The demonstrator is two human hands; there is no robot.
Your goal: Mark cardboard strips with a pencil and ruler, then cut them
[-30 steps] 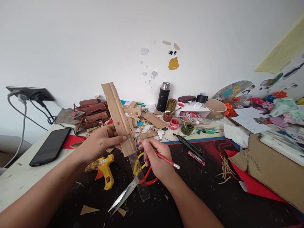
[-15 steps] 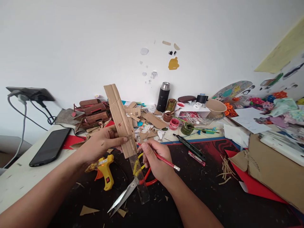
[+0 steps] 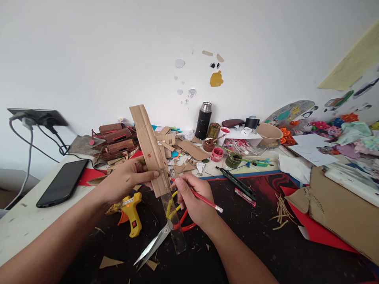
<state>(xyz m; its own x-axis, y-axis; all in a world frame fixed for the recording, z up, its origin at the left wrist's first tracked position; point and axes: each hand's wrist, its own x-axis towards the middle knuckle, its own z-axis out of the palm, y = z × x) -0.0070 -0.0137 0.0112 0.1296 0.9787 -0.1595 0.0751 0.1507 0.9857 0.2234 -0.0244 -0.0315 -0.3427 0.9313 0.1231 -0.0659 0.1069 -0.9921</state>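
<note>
We see the left hand [image 3: 126, 176] pinching a corrugated cardboard strip [image 3: 148, 140] and a clear ruler [image 3: 179, 242] together, thumb in front and fingers curled behind, tilted above the dark desk mat [image 3: 239, 240], while the right hand [image 3: 196, 197] is closed around a red pencil [image 3: 209, 201], its tip too hidden to tell. With one pinch holding the pair, we judge that a hard press could make the ruler slip or the cardboard bend. We also think the scissors [image 3: 153, 245] lying below, blades slightly parted, could nick a lowered hand.
</note>
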